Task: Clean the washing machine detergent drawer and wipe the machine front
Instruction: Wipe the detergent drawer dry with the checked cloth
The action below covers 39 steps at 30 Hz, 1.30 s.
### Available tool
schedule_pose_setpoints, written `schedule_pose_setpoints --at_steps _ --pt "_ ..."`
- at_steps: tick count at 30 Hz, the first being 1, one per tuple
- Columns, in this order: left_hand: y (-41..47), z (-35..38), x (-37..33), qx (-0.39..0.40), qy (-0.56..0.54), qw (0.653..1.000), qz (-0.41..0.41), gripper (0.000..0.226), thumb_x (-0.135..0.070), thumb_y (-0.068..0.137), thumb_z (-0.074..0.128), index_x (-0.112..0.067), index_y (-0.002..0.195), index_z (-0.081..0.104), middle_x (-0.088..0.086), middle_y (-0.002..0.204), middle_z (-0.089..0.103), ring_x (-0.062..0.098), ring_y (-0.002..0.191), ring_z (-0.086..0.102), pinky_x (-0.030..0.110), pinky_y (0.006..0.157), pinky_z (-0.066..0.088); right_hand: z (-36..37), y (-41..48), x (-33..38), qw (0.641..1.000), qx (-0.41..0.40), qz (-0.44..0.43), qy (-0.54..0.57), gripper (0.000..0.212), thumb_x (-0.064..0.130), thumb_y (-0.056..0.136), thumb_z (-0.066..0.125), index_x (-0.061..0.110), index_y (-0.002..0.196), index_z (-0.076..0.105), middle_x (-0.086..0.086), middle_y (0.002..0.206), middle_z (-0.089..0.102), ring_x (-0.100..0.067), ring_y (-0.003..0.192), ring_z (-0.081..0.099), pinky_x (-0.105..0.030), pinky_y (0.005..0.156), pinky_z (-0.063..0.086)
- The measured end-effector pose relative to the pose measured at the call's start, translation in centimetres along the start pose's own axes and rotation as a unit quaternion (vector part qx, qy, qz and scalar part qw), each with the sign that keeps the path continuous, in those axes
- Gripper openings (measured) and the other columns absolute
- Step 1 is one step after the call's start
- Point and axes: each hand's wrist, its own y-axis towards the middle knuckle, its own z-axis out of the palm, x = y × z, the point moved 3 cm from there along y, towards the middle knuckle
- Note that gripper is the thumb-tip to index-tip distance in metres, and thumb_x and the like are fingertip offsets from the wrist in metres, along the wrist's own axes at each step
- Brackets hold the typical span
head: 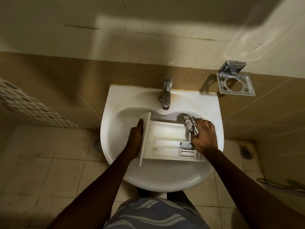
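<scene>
1. Head view, location. The drawer (168, 133) is out of the machine and lies inside the sink (115, 100), compartments facing up. Its front panel is toward the sink's left side and its rear end toward the sink's right side.
2. Head view, left hand. The left hand (136, 138) grasps the drawer's front panel at the sink's left side, thumb lying up along the panel. The fingers are hidden behind it.
3. Head view, right hand. The right hand (203, 136) clutches a patterned cloth (190, 123) and presses it against the drawer's rear end at the sink's right side.
4. Head view, water. The tap (165, 93) stands at the back of the sink. No water stream can be made out.
5. Progress, done. Judged from the layout, the drawer has been removed and carried to the sink, and wiping is under way.
6. Progress, uncertain. The compartments look pale and mostly clean, but residue cannot be ruled out in this light.
7. Progress, left. The machine is not in view. Refitting the drawer and wiping the machine front appear to remain.
</scene>
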Motion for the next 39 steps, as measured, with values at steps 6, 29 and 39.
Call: schedule_pose_setpoints --at_steps 6,29,39 --pt "0.0 0.3 -0.6 0.007 0.013 1.000 0.005 0.073 -0.067 0.092 0.043 -0.001 0.094 0.072 0.014 0.078 0.068 0.032 0.075 0.066 0.049 0.081 0.056 2.4 1.0 8.7 0.995 -0.035 0.023 0.088 0.042 0.017 0.072 0.065 0.009 0.113 0.065 -0.012 0.102 0.068 -0.034 0.097 0.058 -0.037 0.093 0.039" --pt "0.1 0.4 -0.4 0.004 0.009 1.000 -0.015 0.063 -0.058 0.099 0.042 -0.002 0.098 0.071 0.007 0.073 0.065 0.026 0.070 0.063 0.038 0.074 0.052 -2.8 -0.5 6.7 0.672 -0.099 0.324 0.658 0.033 0.023 0.096 0.062 -0.002 0.117 0.060 -0.010 0.093 0.070 -0.014 0.064 0.069 -0.024 0.049 0.053" --pt "0.6 0.6 -0.5 0.030 0.003 1.000 -0.008 0.062 -0.059 0.099 0.041 -0.006 0.103 0.073 0.017 0.092 0.074 0.037 0.088 0.070 0.047 0.086 0.057 1.1 -2.5 13.8 0.927 -0.129 0.051 0.348 0.063 -0.005 0.080 0.051 0.011 0.141 0.049 0.000 0.136 0.057 -0.014 0.124 0.052 -0.024 0.104 0.044"
